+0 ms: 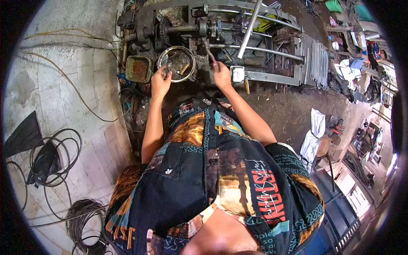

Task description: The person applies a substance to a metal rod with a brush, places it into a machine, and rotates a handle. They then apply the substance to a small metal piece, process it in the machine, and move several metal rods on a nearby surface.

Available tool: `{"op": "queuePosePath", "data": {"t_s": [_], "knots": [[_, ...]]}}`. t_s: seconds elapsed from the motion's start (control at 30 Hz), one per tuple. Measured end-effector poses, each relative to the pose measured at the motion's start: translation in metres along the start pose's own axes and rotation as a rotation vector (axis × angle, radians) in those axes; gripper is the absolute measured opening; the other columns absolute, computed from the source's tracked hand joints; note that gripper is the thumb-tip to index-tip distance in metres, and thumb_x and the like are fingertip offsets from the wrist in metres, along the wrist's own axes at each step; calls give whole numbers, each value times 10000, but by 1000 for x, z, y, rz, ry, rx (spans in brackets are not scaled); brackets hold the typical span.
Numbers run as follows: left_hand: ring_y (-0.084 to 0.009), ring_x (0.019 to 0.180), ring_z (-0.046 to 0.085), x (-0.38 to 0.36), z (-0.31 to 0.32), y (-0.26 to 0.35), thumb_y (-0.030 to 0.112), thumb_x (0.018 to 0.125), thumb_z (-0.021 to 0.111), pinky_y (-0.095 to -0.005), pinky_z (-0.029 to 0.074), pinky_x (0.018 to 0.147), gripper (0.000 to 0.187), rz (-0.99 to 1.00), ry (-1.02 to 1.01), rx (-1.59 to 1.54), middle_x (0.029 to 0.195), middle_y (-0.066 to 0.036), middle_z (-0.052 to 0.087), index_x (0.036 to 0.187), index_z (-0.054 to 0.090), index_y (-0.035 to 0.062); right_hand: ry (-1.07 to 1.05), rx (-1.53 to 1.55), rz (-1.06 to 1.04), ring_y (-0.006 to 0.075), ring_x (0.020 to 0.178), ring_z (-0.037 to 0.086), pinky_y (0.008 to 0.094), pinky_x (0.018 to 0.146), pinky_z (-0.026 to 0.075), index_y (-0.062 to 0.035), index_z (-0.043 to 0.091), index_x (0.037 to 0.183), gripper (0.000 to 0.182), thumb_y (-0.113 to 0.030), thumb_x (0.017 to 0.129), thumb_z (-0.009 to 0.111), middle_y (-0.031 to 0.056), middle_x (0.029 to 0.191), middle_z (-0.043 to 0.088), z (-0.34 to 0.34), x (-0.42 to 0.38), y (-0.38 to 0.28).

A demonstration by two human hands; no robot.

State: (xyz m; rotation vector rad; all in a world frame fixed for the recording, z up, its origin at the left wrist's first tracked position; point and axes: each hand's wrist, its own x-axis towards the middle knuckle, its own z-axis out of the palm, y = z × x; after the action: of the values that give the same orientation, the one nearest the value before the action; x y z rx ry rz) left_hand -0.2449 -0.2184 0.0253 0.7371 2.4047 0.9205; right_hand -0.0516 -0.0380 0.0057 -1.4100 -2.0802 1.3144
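My left hand (160,81) reaches over the near left rim of a round metal basin (195,63). Its thumb and fingers are pinched together just inside the rim, and what they hold is too small to make out. A dark residue covers the basin's bottom, where a short tool with a light brown handle (184,69) lies. To the right of the basin, my right hand (222,77) grips a slim tool with a reddish handle (213,62), its dark end pointing away from me. Close beside that hand sits a small white square container (237,74).
Beyond my hands stretches a greasy machine with a shaft (182,28) and long metal rails (255,49). A rusty square tin (138,69) stands left of the basin. A metal tube (250,29) slants across the rails. Cables (59,157) lie on the pale surface at left.
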Motion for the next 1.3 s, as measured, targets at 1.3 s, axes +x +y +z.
{"op": "queuePosePath", "data": {"t_s": [1.3], "knots": [[-175, 555, 513, -20, -4, 21, 154, 889, 679, -332, 456, 580, 408, 24, -93, 124, 642, -92, 560, 1234, 603, -49, 272, -196, 204, 440, 837, 664, 523, 717, 514, 7, 683, 874, 343, -281, 914, 501, 252, 885, 683, -5, 105, 8]]}}
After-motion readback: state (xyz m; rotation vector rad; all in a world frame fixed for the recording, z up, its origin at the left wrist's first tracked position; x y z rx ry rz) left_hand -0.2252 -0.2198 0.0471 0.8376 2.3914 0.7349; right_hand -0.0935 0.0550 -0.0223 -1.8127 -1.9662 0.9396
